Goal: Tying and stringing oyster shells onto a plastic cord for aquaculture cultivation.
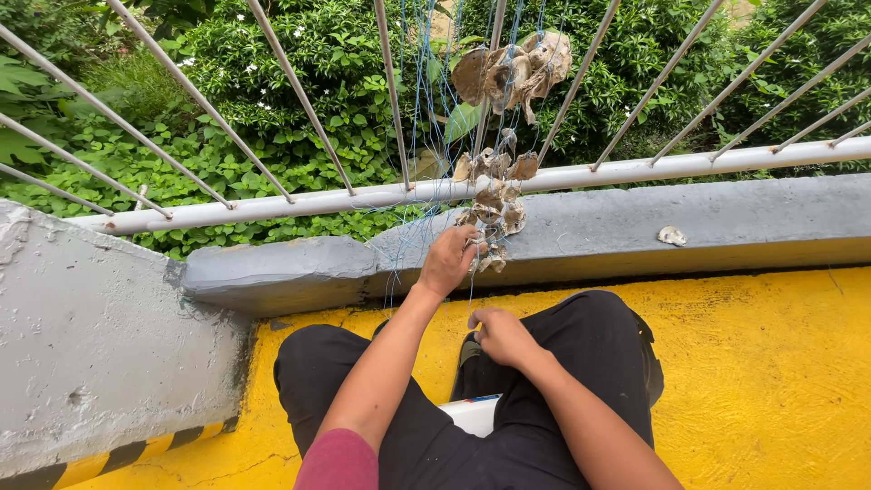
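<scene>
Thin blue strings [419, 136] hang down from the white metal railing [272, 205], with clusters of flat grey-brown shells tied along them [513, 68]. My left hand [449, 259] reaches up to the lowest shell cluster [494, 213] by the grey concrete curb and pinches the strings there. My right hand [499, 334] is lower, above my knees, with its fingers closed on the string ends. I am crouching in black trousers.
A single loose shell [672, 236] lies on the grey curb [726, 227] to the right. The floor [771, 381] is painted yellow. A grey concrete block [91, 345] with a yellow-black stripe stands at left. Dense green bushes [272, 82] lie beyond the railing. A white box [476, 413] sits between my legs.
</scene>
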